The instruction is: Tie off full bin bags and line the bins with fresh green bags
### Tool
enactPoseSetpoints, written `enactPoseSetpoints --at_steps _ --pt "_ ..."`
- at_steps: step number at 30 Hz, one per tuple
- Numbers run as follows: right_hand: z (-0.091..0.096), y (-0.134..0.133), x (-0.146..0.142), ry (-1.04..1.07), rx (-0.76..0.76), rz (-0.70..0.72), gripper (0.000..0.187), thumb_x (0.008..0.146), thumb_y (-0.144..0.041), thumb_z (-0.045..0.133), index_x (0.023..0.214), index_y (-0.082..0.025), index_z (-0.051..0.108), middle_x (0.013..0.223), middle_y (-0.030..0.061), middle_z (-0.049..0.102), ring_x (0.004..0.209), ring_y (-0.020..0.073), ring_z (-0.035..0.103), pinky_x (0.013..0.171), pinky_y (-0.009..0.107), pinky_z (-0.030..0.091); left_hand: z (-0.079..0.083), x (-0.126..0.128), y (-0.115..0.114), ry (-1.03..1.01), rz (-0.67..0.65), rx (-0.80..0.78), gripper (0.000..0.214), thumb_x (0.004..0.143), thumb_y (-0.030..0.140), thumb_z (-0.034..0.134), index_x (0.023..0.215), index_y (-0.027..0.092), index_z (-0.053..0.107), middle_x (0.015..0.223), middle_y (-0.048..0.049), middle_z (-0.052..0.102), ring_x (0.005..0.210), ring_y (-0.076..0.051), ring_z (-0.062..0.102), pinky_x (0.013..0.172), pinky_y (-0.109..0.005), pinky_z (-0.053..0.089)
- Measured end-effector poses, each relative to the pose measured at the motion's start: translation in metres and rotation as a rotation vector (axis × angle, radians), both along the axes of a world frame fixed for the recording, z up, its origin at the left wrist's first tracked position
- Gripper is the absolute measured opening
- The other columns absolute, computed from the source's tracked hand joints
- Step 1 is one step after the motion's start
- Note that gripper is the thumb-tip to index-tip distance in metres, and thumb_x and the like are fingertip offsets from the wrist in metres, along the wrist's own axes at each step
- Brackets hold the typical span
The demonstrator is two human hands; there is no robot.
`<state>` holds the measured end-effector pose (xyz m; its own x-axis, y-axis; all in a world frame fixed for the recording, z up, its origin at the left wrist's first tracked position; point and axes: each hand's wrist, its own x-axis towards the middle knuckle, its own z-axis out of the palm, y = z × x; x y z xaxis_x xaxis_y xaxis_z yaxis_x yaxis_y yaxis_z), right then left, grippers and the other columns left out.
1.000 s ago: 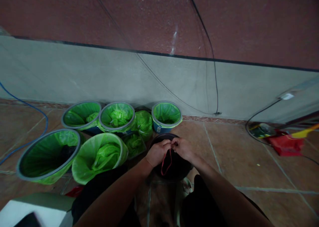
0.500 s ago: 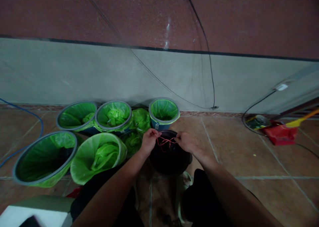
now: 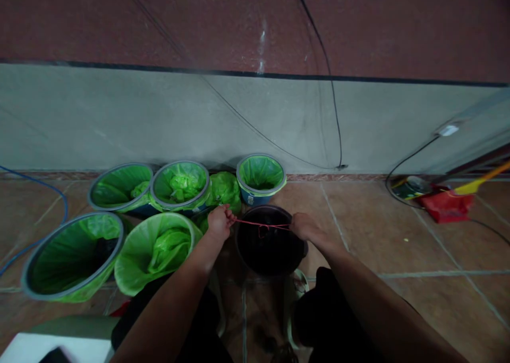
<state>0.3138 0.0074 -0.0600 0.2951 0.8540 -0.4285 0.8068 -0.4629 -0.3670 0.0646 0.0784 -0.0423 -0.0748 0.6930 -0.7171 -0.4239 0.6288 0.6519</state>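
A thin red string [image 3: 249, 222] is stretched between my two hands, above a black bucket [image 3: 271, 251] on the floor. My left hand [image 3: 220, 221] is closed on one end, left of the bucket's rim. My right hand [image 3: 305, 226] is closed on the other end, over the right side of the rim. A small loop hangs from the string near its middle. Too dark to make out is the bucket's inside. Just beyond the bucket stands a small blue bin [image 3: 261, 178] lined with a green bag.
Several bins with green liners stand at the left, among them a grey-rimmed bin [image 3: 74, 256]. A white box [image 3: 59, 344] is at the lower left. A blue hose [image 3: 59, 193] lies at far left. To the right are a red dustpan [image 3: 446, 204] and a black cable [image 3: 410, 161].
My hands have moved apart, the left one going further left. The red string, loose and looped before, is now drawn nearly straight with a small loop.
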Motion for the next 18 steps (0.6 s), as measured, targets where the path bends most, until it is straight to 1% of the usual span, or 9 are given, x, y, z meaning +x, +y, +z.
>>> enactPoseSetpoints --at_steps 2,4,6,8,10,12,13,15,18 --pt "0.002 0.002 0.003 -0.047 0.007 0.0 0.009 0.076 -0.016 0.067 0.067 -0.016 0.067 0.073 0.0125 0.069 0.086 0.0279 0.069 0.072 0.035 0.05 0.003 -0.001 0.002 -0.04 -0.054 0.026 0.005 0.082 0.013 0.053 0.081 0.015 0.058 0.05 0.0067 0.049 0.044 -0.008 0.05 0.057 -0.023 0.048" --pt "0.006 0.006 0.002 0.017 0.081 -0.01 0.013 0.081 -0.022 0.063 0.071 -0.017 0.067 0.079 0.0117 0.071 0.083 0.0243 0.067 0.073 0.034 0.049 0.009 0.0 0.001 -0.117 -0.11 0.084 0.004 0.081 0.014 0.056 0.083 0.014 0.06 0.054 0.0042 0.054 0.049 -0.01 0.055 0.06 -0.024 0.049" --pt "0.011 0.011 -0.005 0.283 0.23 -0.073 0.017 0.083 -0.032 0.062 0.074 -0.018 0.065 0.08 0.0072 0.07 0.078 0.019 0.065 0.073 0.03 0.049 0.018 0.005 0.0 -0.223 -0.169 0.172 0.008 0.08 0.018 0.06 0.086 0.014 0.062 0.059 0.0026 0.057 0.055 -0.01 0.058 0.064 -0.025 0.049" --pt "0.014 0.013 -0.016 0.675 0.368 -0.185 0.023 0.079 -0.042 0.067 0.075 -0.019 0.064 0.079 0.0035 0.07 0.077 0.0158 0.064 0.074 0.028 0.049 0.028 0.011 -0.004 -0.337 -0.256 0.272 0.015 0.076 0.019 0.065 0.09 0.013 0.064 0.064 0.0018 0.059 0.06 -0.011 0.06 0.069 -0.026 0.05" --pt "0.015 0.014 -0.03 1.023 0.391 -0.287 0.031 0.071 -0.048 0.074 0.079 -0.02 0.062 0.079 0.0017 0.069 0.078 0.0149 0.064 0.077 0.028 0.05 0.037 0.018 -0.008 -0.414 -0.345 0.349 0.023 0.072 0.018 0.068 0.094 0.013 0.066 0.068 0.0011 0.061 0.065 -0.012 0.062 0.074 -0.028 0.05" --pt "0.015 0.013 -0.043 1.223 0.333 -0.346 0.038 0.064 -0.048 0.079 0.083 -0.02 0.061 0.073 -0.001 0.066 0.073 0.0132 0.063 0.074 0.027 0.05 0.042 0.024 -0.01 -0.444 -0.4 0.387 0.026 0.07 0.017 0.068 0.095 0.013 0.066 0.07 0.0006 0.063 0.068 -0.012 0.062 0.077 -0.029 0.05" --pt "0.014 0.013 -0.047 1.26 0.304 -0.366 0.04 0.063 -0.048 0.08 0.084 -0.021 0.06 0.069 -0.003 0.063 0.067 0.0116 0.06 0.069 0.026 0.049 0.043 0.027 -0.011 -0.451 -0.407 0.397 0.026 0.07 0.017 0.068 0.095 0.013 0.066 0.07 0.0006 0.063 0.068 -0.012 0.061 0.077 -0.03 0.05" --pt "0.014 0.012 -0.053 1.23 0.266 -0.381 0.042 0.062 -0.049 0.079 0.085 -0.021 0.058 0.062 -0.0067 0.054 0.057 0.0085 0.05 0.058 0.022 0.043 0.043 0.03 -0.009 -0.46 -0.392 0.414 0.025 0.07 0.017 0.066 0.094 0.013 0.066 0.068 0.0012 0.062 0.066 -0.012 0.06 0.076 -0.03 0.049" --pt "0.018 0.011 -0.055 1.111 0.206 -0.3 0.042 0.066 -0.053 0.075 0.086 -0.02 0.058 0.06 -0.0079 0.049 0.054 0.0075 0.043 0.051 0.02 0.035 0.041 0.032 -0.005 -0.459 -0.357 0.433 0.025 0.069 0.016 0.066 0.094 0.013 0.066 0.066 0.0023 0.059 0.064 -0.011 0.058 0.074 -0.029 0.047"
